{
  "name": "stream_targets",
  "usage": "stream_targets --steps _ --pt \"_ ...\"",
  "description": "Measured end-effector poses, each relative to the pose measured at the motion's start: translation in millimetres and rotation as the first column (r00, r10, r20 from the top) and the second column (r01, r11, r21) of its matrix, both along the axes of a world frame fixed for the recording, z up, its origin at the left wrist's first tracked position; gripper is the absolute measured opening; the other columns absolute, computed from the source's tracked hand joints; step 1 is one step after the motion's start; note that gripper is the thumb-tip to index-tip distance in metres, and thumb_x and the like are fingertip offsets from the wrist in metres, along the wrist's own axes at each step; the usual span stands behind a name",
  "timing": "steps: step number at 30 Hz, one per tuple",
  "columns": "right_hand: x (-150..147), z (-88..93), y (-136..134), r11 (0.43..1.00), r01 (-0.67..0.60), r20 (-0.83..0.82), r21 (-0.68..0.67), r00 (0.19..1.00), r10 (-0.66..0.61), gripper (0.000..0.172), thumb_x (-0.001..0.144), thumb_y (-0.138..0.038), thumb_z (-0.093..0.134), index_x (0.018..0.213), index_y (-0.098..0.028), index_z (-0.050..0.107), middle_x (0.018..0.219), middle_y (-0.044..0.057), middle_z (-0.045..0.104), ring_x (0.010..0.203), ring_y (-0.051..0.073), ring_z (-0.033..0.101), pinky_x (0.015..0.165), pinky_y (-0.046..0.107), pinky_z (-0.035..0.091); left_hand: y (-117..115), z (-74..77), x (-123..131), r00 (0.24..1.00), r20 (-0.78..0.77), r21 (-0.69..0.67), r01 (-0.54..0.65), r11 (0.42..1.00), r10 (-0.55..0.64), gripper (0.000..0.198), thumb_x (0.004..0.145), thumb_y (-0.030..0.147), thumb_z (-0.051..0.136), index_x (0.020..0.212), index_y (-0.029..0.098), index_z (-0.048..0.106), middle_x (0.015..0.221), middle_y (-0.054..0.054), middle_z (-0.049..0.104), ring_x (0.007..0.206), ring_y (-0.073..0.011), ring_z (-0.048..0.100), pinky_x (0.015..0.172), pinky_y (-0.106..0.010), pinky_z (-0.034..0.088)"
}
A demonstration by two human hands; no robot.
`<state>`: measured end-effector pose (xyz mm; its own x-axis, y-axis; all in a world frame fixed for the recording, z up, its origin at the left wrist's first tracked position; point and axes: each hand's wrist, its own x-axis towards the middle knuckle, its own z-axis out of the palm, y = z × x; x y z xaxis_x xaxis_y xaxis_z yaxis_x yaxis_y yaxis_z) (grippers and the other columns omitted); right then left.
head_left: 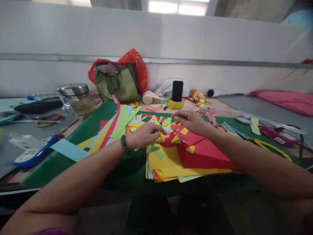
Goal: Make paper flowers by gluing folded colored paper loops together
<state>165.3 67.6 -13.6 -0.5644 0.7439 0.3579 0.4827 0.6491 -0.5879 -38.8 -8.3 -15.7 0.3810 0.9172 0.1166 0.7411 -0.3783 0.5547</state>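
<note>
My left hand (147, 134), with a green bead bracelet (125, 144) at the wrist, has its thumb and fingers drawn together at the left edge of a red paper piece (169, 141). Small yellow, pink and green paper bits stand up from that piece. Just above and to the right hovers my right hand (189, 121), fingertips bent together over the scraps; whether a small bit is pinched there is hidden. Beneath lie red paper sheets (205, 155) on a stack of yellow paper (163, 163). Long coloured paper strips (126, 122) fan out left of my hands.
A green sheet (132, 169) covers the worktop. At the back stand a glass jar (79, 101), a green bag (117, 83) and a phone (177, 91) on a yellow tape roll (176, 104). A pink glue gun (210, 116) and yellow-handled scissors (271, 148) lie right.
</note>
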Motion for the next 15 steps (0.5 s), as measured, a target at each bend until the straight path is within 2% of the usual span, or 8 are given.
stream_targets --steps 2,5,8,12,15 --pt "1 1.4 -6 1.0 -0.01 0.008 -0.025 1.0 0.01 0.026 0.082 -0.029 0.05 0.086 -0.013 0.07 0.07 0.004 0.064 0.063 0.014 0.053 0.058 0.026 0.039 4 2.5 -3 0.973 0.205 -0.042 -0.1 0.994 0.106 0.039 0.074 0.008 0.042 0.093 0.013 0.076 0.054 0.002 0.053 0.049 -0.0086 0.043 0.05 -0.021 0.035" --pt "-2 3.9 -15 0.993 -0.038 0.002 -0.109 0.999 0.038 0.023 0.081 -0.03 0.052 0.079 -0.015 0.069 0.069 0.003 0.065 0.065 0.015 0.055 0.061 0.028 0.041 8 1.5 -5 0.868 0.449 -0.159 -0.158 0.975 0.214 0.036 0.076 0.009 0.044 0.094 0.011 0.075 0.048 0.005 0.042 0.044 -0.0072 0.036 0.045 -0.02 0.031" --pt "-8 5.5 -25 0.952 -0.088 -0.091 -0.292 0.994 0.064 0.015 0.078 -0.024 0.054 0.08 -0.017 0.066 0.073 0.002 0.066 0.072 0.015 0.06 0.066 0.028 0.046 9 -1.6 -3 0.77 0.589 -0.239 -0.122 0.963 0.244 0.029 0.079 0.012 0.049 0.096 0.011 0.073 0.049 0.005 0.046 0.044 -0.0065 0.042 0.046 -0.019 0.035" --pt "-19 4.3 -36 0.83 -0.183 -0.249 -0.527 0.967 0.055 0.019 0.065 -0.008 0.055 0.08 -0.019 0.06 0.087 0.002 0.068 0.088 0.016 0.064 0.071 0.027 0.05 9 -4.0 -3 0.7 0.673 -0.29 -0.047 0.956 0.239 0.023 0.082 0.017 0.055 0.098 0.013 0.071 0.06 0.003 0.058 0.05 -0.0062 0.053 0.054 -0.02 0.046" --pt "-25 0.7 -40 0.766 -0.242 -0.31 -0.596 0.949 0.058 0.017 0.062 -0.01 0.061 0.076 -0.019 0.055 0.078 0.0 0.066 0.08 0.014 0.064 0.067 0.025 0.049 10 -5.1 -4 0.664 0.71 -0.303 -0.009 0.953 0.232 0.024 0.083 0.021 0.06 0.104 0.014 0.07 0.068 0.001 0.064 0.055 -0.007 0.059 0.06 -0.022 0.051"
